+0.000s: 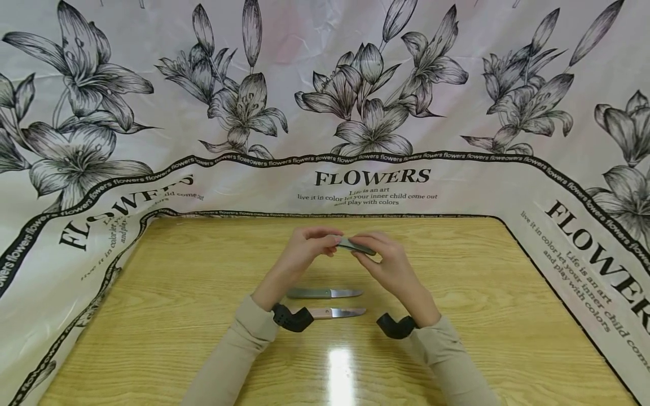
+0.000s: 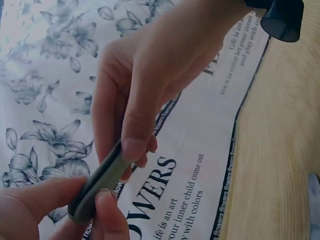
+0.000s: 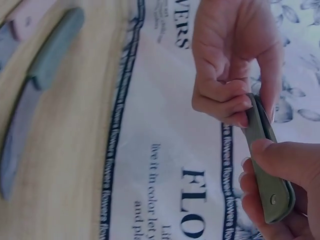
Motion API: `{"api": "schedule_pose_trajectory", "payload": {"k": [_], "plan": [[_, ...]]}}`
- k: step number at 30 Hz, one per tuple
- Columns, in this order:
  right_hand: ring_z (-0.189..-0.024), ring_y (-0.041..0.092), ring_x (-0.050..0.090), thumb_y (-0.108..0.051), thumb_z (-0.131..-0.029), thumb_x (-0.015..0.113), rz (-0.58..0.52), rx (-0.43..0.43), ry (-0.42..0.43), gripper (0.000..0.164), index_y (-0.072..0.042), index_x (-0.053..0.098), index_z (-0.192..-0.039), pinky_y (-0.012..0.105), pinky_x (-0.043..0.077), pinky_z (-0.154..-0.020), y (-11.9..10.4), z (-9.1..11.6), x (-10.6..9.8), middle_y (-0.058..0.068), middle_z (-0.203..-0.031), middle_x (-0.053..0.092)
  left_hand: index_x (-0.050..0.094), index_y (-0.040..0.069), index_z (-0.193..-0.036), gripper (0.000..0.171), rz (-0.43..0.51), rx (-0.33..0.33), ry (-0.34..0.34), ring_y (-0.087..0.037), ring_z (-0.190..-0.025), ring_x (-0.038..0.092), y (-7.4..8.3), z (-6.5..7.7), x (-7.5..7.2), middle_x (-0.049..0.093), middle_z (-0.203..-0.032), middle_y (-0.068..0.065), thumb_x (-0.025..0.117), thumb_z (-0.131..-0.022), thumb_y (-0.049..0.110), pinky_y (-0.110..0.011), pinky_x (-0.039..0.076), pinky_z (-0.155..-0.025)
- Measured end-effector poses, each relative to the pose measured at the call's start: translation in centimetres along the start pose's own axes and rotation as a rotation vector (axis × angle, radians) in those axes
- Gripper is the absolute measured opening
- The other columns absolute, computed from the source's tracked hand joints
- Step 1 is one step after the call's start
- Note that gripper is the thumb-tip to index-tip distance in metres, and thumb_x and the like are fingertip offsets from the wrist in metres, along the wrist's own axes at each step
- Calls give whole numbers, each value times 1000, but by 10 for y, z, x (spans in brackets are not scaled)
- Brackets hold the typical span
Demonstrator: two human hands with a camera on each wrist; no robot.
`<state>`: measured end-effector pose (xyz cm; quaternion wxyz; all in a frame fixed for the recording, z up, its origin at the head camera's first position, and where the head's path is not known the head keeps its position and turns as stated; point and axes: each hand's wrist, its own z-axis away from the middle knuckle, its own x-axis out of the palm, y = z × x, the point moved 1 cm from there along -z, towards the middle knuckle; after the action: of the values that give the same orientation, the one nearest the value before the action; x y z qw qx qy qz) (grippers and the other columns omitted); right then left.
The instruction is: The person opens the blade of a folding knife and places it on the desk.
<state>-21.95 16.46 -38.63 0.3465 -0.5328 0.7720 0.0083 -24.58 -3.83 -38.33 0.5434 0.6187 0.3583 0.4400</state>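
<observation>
A green-handled folding knife (image 1: 363, 246) is held up between both hands over the far part of the table. My left hand (image 1: 304, 248) pinches one end between thumb and fingers. The opposite end, with a round rivet, is gripped by my right hand (image 1: 388, 259); its thumb lies along the handle in the right wrist view. No blade sticks out of this knife (image 3: 270, 175); a dark slot runs along its edge. Below the hands lie a green-handled knife (image 1: 310, 293) and a pink-handled knife (image 1: 321, 313), both with blades out pointing right.
The wooden table (image 1: 178, 270) is bordered at the back and sides by a white flower-printed cloth (image 1: 284, 186). Black wrist cameras sit on the left wrist (image 1: 293, 318) and right wrist (image 1: 396, 326), the left one overlapping the pink handle's end.
</observation>
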Motion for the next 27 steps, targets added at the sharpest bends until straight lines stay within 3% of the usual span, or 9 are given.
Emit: {"api": "schedule_pose_trajectory", "payload": {"k": [5,9,15,22,27], "plan": [[-83,22,68,11,-77,79,-24,22,21,28,2,75,-103,26,57,-67,-10,-7,-2,11,-99,73,68,-2,-117,26,-54,81,-43,-23,-85,64,8,11,-3,66,-97,-16,68,-96,12,-44,55,-89],[-78,17,67,8,-83,75,-89,118,20,23,0,75,-105,24,53,-65,-20,-11,-6,10,-97,74,65,-3,-121,29,-89,156,-90,-21,-86,67,13,19,-5,66,-101,-21,69,-94,8,-52,52,-93],[-74,11,65,1,-89,72,-207,280,-30,18,-2,76,-106,22,52,-62,-35,-13,-11,6,-95,74,64,-9,-116,26,-80,245,-120,-19,-87,66,18,27,-6,67,-98,-11,68,-94,3,-44,55,-90],[-82,16,70,-3,-91,70,-316,368,-96,16,-2,75,-107,28,59,-71,-49,-13,-13,6,-97,74,68,-2,-104,11,-9,279,-122,-18,-83,67,15,36,-7,67,-94,-6,67,-93,-1,-38,57,-85],[-78,15,69,-5,-91,72,-298,351,-84,15,-6,76,-105,27,57,-66,-55,-12,-11,3,-95,74,68,-3,-101,10,-2,274,-114,-19,-82,68,12,43,-8,68,-93,-7,69,-92,2,-39,58,-85]]}}
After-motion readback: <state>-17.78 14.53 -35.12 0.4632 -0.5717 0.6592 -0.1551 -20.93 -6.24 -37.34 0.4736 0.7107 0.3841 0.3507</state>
